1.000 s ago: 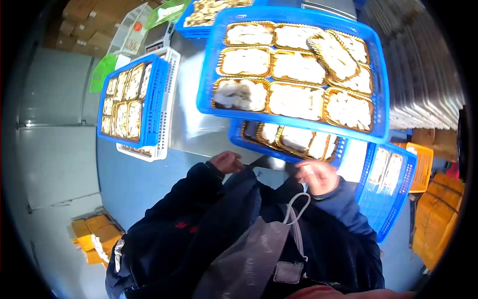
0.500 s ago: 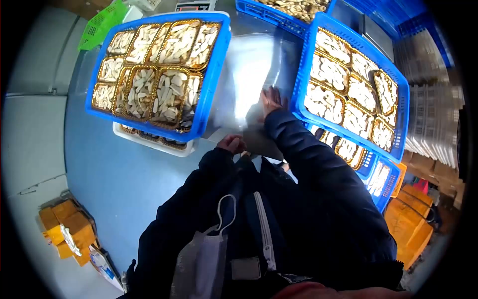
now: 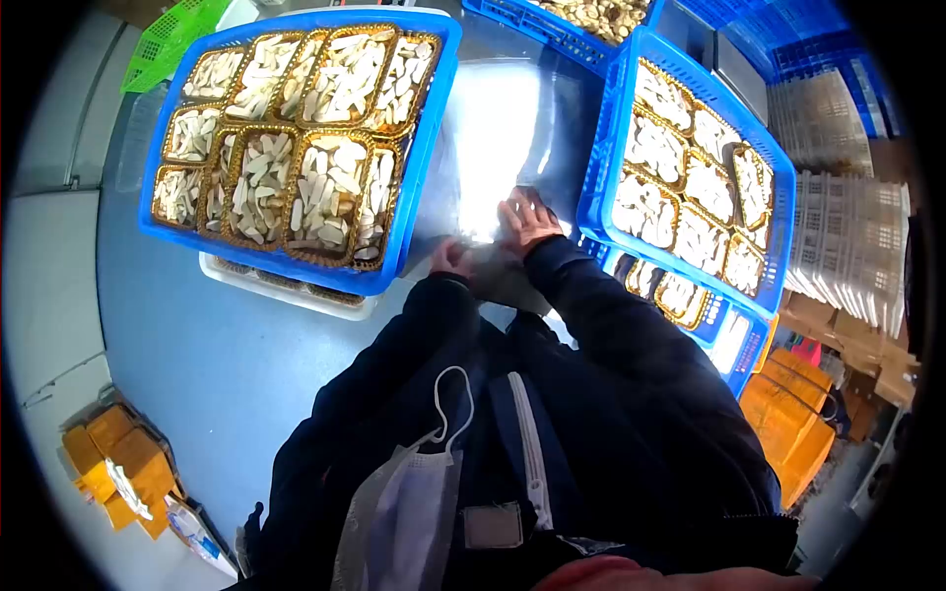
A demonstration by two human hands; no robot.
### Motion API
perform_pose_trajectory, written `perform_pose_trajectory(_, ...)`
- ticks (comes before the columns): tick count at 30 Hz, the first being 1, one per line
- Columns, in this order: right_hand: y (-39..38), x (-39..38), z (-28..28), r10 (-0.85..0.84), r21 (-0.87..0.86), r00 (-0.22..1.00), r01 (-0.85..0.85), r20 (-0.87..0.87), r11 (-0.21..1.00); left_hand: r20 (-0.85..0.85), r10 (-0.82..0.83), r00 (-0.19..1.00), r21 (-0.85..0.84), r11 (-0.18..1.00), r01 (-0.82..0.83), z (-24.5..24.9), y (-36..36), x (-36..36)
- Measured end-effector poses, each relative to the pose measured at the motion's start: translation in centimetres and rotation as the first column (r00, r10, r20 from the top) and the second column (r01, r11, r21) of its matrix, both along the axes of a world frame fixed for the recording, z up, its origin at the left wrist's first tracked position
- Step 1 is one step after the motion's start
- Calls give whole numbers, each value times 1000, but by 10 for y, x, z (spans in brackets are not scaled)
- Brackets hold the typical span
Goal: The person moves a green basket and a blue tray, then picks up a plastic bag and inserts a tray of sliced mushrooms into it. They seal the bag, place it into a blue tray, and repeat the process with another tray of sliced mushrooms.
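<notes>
My right hand (image 3: 529,223) lies on the shiny metal tabletop (image 3: 493,108), fingers stretched out and nothing in them. My left hand (image 3: 452,259) is at the table's near edge, close to the lower right corner of a blue crate. Its fingers are in shadow and blurred, so how far they curl cannot be made out. That blue crate (image 3: 416,167) holds several gold-rimmed trays (image 3: 258,187) of pale, sliced pieces that look like mushrooms. To the right of my right hand, another blue crate (image 3: 603,148) holds similar filled trays.
Below the left crate sits a white crate (image 3: 286,291). More blue crates (image 3: 731,340) are stacked under the right one. At the back, a blue crate (image 3: 591,44) holds loose slices. White baskets (image 3: 849,251) are stacked far right; orange boxes (image 3: 785,414) stand on the floor.
My right hand has drawn back slightly toward me, its fingers now spread on the metal. My left hand has moved up to the table edge, nearer the right one. The view has shifted slightly.
</notes>
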State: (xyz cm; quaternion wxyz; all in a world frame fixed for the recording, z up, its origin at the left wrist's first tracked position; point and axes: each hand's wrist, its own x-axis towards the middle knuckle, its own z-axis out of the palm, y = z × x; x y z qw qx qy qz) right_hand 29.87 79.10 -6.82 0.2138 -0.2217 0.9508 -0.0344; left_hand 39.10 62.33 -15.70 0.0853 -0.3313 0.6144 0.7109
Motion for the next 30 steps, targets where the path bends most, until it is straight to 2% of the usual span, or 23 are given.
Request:
perform_pose_trajectory(3, 10, -3, -9, 127, 64, 986, -121, -111, 991, -59, -93, 994, -209, 975, 79, -23, 7, -12)
perform_pose_trajectory(4, 9, -5, 2, 111, -3, 983, -112, -146, 994, -137, -115, 984, -384, 922, 54, -55, 5, -14)
perform_pose_trajectory(7, 2, -6, 33, -94, -331, 981, 33, -169, 943, -90, -73, 993, -229, 972, 51, -36, 0, -25)
perform_pose_trajectory(8, 0, -7, 44, -138, -405, 959, 26, -249, 914, -137, 1, 991, -171, 985, -24, -22, 1, -25)
perform_pose_trajectory(9, -2, -8, 54, -189, -476, 928, 14, -322, 879, -178, -77, 981, -432, 902, -8, -7, -2, -23)
perform_pose_trajectory(11, -3, -11, 72, -382, -770, 897, 77, -224, 634, -206, -253, 945, -838, 545, -37, 23, -5, -21)
perform_pose_trajectory(12, -7, -9, 80, -479, -893, 877, 251, 46, 373, -159, -187, 969, -766, 643, -2, 26, -4, -17)
perform_pose_trajectory(13, -12, -7, 93, -491, -909, 809, 409, 322, 78, -109, -222, 969, -498, 856, 140, 46, -2, -17)
perform_pose_trajectory(14, -12, -6, 112, -398, -783, 690, 606, 605, -141, -74, -272, 959, -160, 953, 258, 75, 0, -20)
perform_pose_trajectory(15, -11, -1, 118, -304, -747, 682, 595, 665, -299, -56, -332, 942, 199, 921, 336, 93, 3, -20)
perform_pose_trajectory(16, -11, 6, 130, -220, -646, 614, 659, 758, -385, -177, -273, 945, 505, 799, 326, 95, 10, -16)
perform_pose_trajectory(17, -11, 12, 141, -125, -532, 541, 713, 832, -456, -271, -177, 946, 750, 578, 323, 98, 19, -15)
perform_pose_trajectory(18, -1, 20, 122, 15, -530, 602, 715, 799, -457, -303, -123, 945, 801, 505, 323, 99, 28, -22)
perform_pose_trajectory(19, 3, 33, 131, -50, -536, 580, 713, 813, -452, -330, -70, 941, 844, 424, 328, 115, 35, -31)
perform_pose_trajectory(20, 5, 44, 143, -127, -558, 557, 735, 821, -386, -286, 10, 958, 828, 506, 242, 162, 31, -27)
perform_pose_trajectory(21, 8, 53, 153, -208, -569, 530, 759, 822, -317, -438, -141, 888, 661, 619, 425, 153, 24, -28)
perform_pose_trajectory(22, 22, 63, 144, -279, -671, 620, 727, 733, -147, -552, -289, 782, 445, 692, 569, 145, 17, -30)
perform_pose_trajectory(23, 37, 69, 146, -255, -719, 686, 692, 682, -62, -360, -186, 914, 761, 508, 403, 185, 12, -23)
perform_pose_trajectory(25, 56, 80, 144, -349, -645, 598, 764, 722, -25, -254, -516, 818, 545, 622, 562, 186, 0, -17)
perform_pose_trajectory(26, 60, 83, 144, -431, -636, 569, 771, 701, -17, -263, -627, 734, 358, 643, 677, 181, -9, -10)
perform_pose_trajectory(27, 71, 85, 131, -422, -650, 564, 755, 710, -85, -242, -729, 641, 157, 622, 767, 177, -17, -2)
perform_pose_trajectory(29, 73, 87, 130, -387, -665, 557, 704, 735, -249, 174, -513, 840, -74, 844, 531, 215, -23, 4)
perform_pose_trajectory(30, 72, 88, 127, -360, -672, 571, 676, 737, -302, -26, -444, 895, -339, 847, 410, 213, -24, 7)
